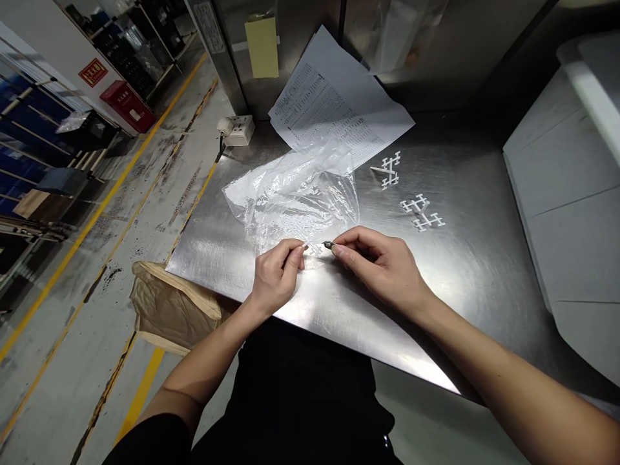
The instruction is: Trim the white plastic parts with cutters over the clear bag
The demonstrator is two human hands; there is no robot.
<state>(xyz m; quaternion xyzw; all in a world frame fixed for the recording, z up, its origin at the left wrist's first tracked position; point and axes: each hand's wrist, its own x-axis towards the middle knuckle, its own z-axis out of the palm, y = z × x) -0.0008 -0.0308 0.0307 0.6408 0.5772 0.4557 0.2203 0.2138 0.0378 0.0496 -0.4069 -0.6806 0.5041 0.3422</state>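
Note:
My left hand (278,271) is closed in a pinch, thumb against forefinger, at the front part of the steel table (217,255). What it pinches is mostly hidden; a tiny tip shows at the fingertips. My right hand (380,261) pinches a small black part (328,245) between thumb and forefinger, pointing toward the left hand. Between the hands a small white plastic piece (316,248) shows over the clear plastic bag (295,200); whether a hand holds it I cannot tell. Two white branched plastic pieces (390,170) (422,213) lie to the right of the bag.
Printed sheets (334,97) lie behind the bag, against the metal back wall. A power socket (239,131) with a plug sits at the table's back left corner. A white bin (562,194) stands at the right. An open brown bag (169,307) is below the left edge.

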